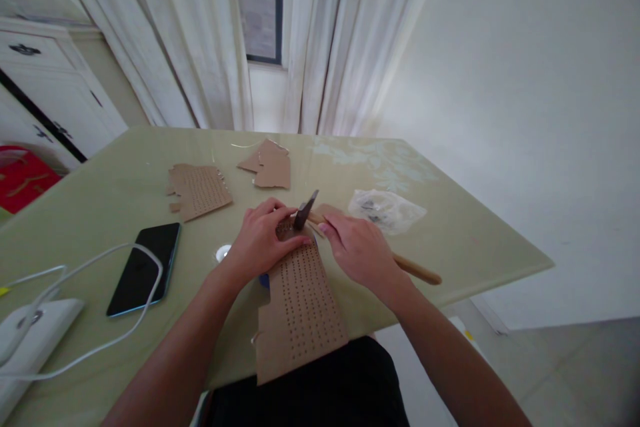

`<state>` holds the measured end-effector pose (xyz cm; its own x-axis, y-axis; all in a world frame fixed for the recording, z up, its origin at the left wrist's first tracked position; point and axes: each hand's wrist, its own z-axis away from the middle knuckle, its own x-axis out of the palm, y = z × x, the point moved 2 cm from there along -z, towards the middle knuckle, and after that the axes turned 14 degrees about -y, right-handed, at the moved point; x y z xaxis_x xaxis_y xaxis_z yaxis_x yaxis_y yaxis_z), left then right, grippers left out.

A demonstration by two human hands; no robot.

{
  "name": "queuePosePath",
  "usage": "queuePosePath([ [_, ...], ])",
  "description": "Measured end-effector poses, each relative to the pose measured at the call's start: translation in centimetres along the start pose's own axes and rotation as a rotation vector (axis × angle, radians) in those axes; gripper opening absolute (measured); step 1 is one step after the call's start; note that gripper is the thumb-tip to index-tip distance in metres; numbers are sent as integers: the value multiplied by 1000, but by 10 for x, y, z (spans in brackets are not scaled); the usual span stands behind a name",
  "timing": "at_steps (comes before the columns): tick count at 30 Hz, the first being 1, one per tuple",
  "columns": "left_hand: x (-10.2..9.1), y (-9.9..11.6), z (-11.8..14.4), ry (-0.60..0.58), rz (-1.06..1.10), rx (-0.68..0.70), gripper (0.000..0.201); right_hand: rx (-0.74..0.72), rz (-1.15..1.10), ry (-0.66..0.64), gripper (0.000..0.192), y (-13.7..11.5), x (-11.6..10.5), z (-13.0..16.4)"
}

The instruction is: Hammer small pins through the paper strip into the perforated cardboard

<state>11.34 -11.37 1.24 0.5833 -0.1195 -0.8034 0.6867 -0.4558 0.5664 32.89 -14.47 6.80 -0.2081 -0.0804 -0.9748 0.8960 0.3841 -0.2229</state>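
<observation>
A long piece of brown cardboard (305, 307) with rows of small punched holes lies at the table's front edge, its near end over my lap. My left hand (265, 240) grips its far end, thumb and forefinger on either side of the working spot; whether anything small is between them is hidden. My right hand (357, 247) is closed around the wooden handle of a hammer (419, 269). The dark metal hammer head (305, 211) is just above the cardboard, between my left thumb and forefinger. Under the cardboard's left edge shows a bit of a blue object (264, 280).
Another holed cardboard piece (203, 190) and plain cardboard scraps (273, 167) lie farther back. A clear plastic bag (387, 210) with small dark items is at the right. Leftward are a phone (145, 270), a white cable (117, 343) and a white power strip (45, 340).
</observation>
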Motion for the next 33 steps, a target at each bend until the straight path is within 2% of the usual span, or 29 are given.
queuePosePath([
  [1, 0, 0, 0, 2, 0, -3, 48, -10, -1, 7, 26, 0, 0, 0],
  [6, 1, -2, 0, 21, 5, -25, 52, -22, -72, 230, 33, 0, -4, 4],
  [8, 1, -2, 1, 24, 16, -30, 53, -38, -73, 194, 32, -1, 2, 4],
  [11, 1, -2, 2, 39, 29, -20, 54, -50, -22, 68, 30, -1, 13, 2],
  [13, 1, -2, 3, 64, 41, -13, 55, -28, -34, 73, 30, 1, 15, 1],
  [17, -3, -9, 1, 180, 162, -23, 45, 117, -73, 186, 34, 14, 6, -7],
  [19, -6, -19, 0, 265, 219, -90, 41, 221, -42, 172, 33, 24, 7, -17],
  [21, -8, -31, -1, 299, 253, -190, 43, 310, 5, 111, 33, 34, 15, -27],
  [23, -9, -40, -1, 237, 336, -276, 49, 367, 46, 47, 32, 45, 29, -35],
  [25, -9, -45, -1, 104, 488, -329, 55, 389, 57, 8, 32, 54, 47, -39],
  [29, -7, -41, 3, -139, 670, -413, 58, 402, 55, -23, 33, 68, 72, -35],
  [31, -6, -38, 4, -166, 685, -444, 56, 381, 54, -25, 32, 72, 75, -31],
  [33, -7, -37, 4, -127, 693, -437, 53, 377, 55, -40, 31, 73, 76, -29],
])
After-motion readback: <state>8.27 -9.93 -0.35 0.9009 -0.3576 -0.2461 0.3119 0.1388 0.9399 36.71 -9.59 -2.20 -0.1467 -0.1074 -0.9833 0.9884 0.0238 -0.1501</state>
